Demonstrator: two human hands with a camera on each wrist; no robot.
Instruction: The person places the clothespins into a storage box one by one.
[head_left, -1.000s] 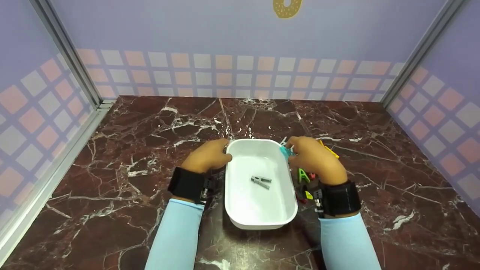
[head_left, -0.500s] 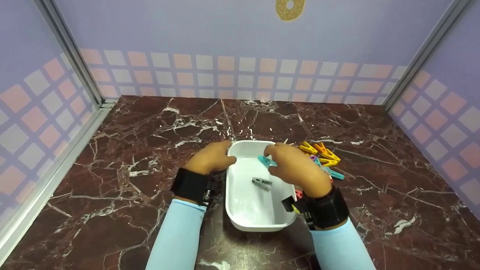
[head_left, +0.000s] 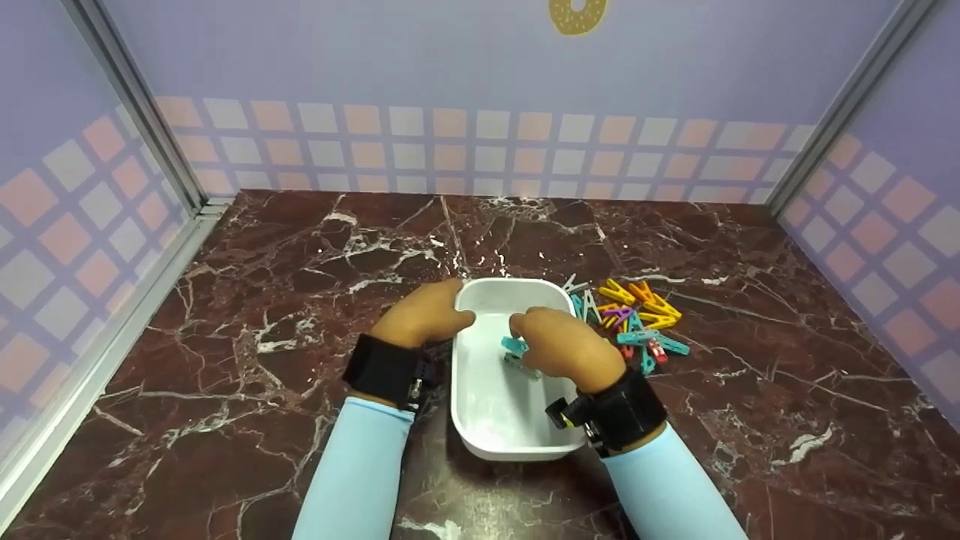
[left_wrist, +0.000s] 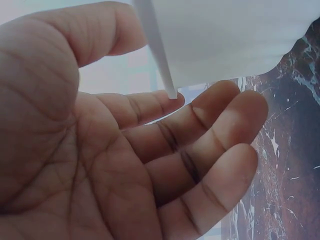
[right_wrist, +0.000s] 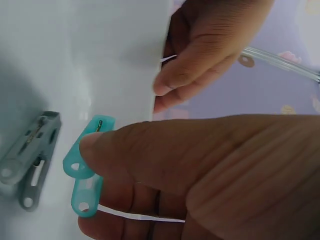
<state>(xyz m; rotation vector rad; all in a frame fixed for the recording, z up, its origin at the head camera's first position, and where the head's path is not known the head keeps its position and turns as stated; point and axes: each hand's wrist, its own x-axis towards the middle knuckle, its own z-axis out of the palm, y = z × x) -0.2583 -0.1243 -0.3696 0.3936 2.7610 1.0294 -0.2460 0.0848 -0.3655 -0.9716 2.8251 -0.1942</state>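
A white tub (head_left: 480, 420) stands before me on the table. My left hand (head_left: 424, 315) holds its left rim, thumb over the edge; in the left wrist view the other fingers are loosely bent under the wall. Inside the tub, my right hand (head_left: 566, 349) pinches a teal clothespin (right_wrist: 89, 150) between thumb and fingers. Beside it in the right wrist view, a grey clothespin (right_wrist: 32, 150) lies on the tub's bottom. From the head view, my right hand partly covers that grey one.
Right of the tub lies a loose pile of clothespins (head_left: 637, 337) in yellow, orange, teal, purple, red and white. The dark red marbled tabletop (head_left: 300, 255) meets patterned wall panels (head_left: 487, 67) at the back and sides.
My right hand has carried the teal clothespin from beyond the tub's right rim leftward into the tub, lowering it near the grey one. My left hand has stayed at the left rim.
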